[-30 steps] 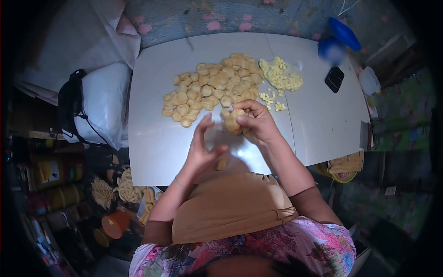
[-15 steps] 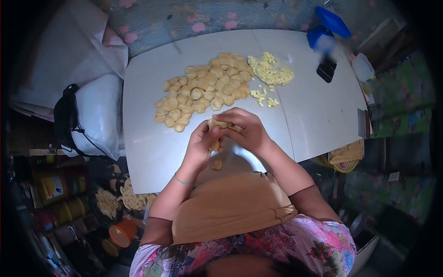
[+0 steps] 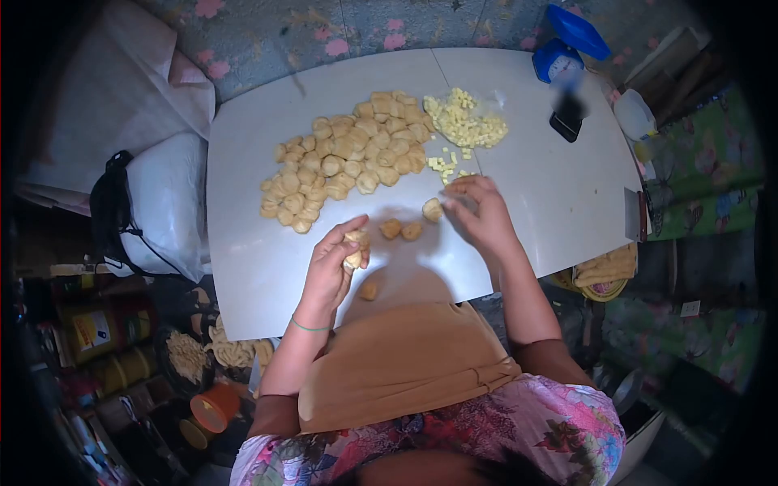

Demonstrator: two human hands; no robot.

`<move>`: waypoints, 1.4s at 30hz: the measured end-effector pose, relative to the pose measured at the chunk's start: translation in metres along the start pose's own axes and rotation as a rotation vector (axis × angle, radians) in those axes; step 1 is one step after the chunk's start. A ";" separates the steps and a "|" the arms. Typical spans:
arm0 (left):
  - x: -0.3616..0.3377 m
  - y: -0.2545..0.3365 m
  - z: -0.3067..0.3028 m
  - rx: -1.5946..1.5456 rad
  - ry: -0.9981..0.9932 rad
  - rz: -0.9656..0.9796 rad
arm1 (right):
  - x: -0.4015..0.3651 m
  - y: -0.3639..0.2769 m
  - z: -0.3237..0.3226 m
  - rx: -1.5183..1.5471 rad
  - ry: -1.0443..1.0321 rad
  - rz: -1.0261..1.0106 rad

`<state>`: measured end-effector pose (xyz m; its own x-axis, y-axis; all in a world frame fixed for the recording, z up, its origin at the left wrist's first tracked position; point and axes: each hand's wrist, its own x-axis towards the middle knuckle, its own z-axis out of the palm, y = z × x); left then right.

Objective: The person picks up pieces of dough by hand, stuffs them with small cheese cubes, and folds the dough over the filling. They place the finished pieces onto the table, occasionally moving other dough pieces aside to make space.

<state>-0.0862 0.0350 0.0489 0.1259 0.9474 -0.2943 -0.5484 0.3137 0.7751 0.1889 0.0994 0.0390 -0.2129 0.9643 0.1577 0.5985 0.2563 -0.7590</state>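
My left hand (image 3: 328, 263) is closed around pale dough pieces (image 3: 354, 249), held above the table's near side. My right hand (image 3: 484, 217) hovers to the right, thumb and fingers apart, its fingertips close to a few loose yellow cheese cubes (image 3: 442, 167). Just left of its thumb lies a single dough piece (image 3: 432, 210). Two more small dough pieces (image 3: 400, 230) rest between the hands, and another dough piece (image 3: 369, 290) lies near the apron. Beyond them spreads a large cluster of rounded dough balls (image 3: 348, 154).
A clear bag of cheese cubes (image 3: 470, 121) sits behind the loose ones. On the white table (image 3: 559, 202) there are also a dark phone-like object (image 3: 566, 126) and a blue scale (image 3: 559, 63) at the back right. A white plastic sack (image 3: 166, 202) stands beside the left edge.
My hands have moved apart. The right hand has gone right toward the cheese cubes, while the left keeps hold of dough. Dough pieces on the table between them now show.
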 end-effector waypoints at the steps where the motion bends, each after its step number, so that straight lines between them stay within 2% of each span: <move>1: -0.002 0.002 0.009 -0.024 0.021 -0.003 | 0.006 -0.001 -0.002 -0.181 0.051 0.027; 2: -0.003 0.003 0.014 -0.046 0.041 -0.005 | 0.011 -0.001 -0.002 -0.361 0.103 0.053; 5: -0.002 -0.008 0.012 -0.121 0.021 -0.019 | 0.021 0.012 0.010 -0.511 0.055 0.062; 8: -0.002 -0.013 0.012 -0.163 -0.001 -0.062 | 0.024 0.022 0.017 -0.523 0.090 -0.033; 14: -0.003 -0.021 0.036 -0.175 0.076 -0.050 | 0.024 0.014 0.000 -0.188 0.113 -0.089; 17: -0.001 -0.028 0.045 -0.182 0.066 -0.043 | 0.034 0.011 -0.011 -0.249 -0.051 -0.016; 20: 0.000 -0.039 0.052 -0.195 0.043 -0.022 | 0.036 0.023 -0.009 -0.059 -0.032 0.035; 23: 0.002 -0.048 0.058 -0.209 0.059 -0.001 | 0.036 0.027 -0.016 -0.065 -0.056 -0.001; 26: 0.004 -0.056 0.067 -0.211 0.110 0.005 | 0.033 0.034 -0.021 0.105 -0.065 -0.037; 29: 0.006 -0.063 0.073 -0.188 0.080 0.004 | 0.026 0.021 -0.028 0.638 -0.170 0.168; 32: 0.006 -0.067 0.083 -0.162 0.094 0.018 | 0.016 -0.006 -0.037 0.721 -0.311 0.169; 35: 0.007 -0.068 0.091 -0.156 0.068 0.029 | 0.007 -0.020 -0.037 0.558 -0.351 -0.250; 36: 0.007 -0.067 0.094 -0.168 0.067 0.034 | 0.005 -0.026 -0.036 0.482 -0.298 -0.368; 39: 0.007 -0.065 0.102 -0.195 0.044 0.051 | 0.008 -0.037 -0.044 0.012 -0.165 -0.747; 42: 0.007 -0.066 0.104 -0.161 0.005 0.077 | 0.008 -0.033 -0.039 -0.034 -0.210 -0.746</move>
<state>0.0369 0.0274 0.0534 0.0743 0.9678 -0.2407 -0.6815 0.2255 0.6962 0.1978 0.1016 0.0901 -0.7089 0.5032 0.4941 0.2613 0.8382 -0.4788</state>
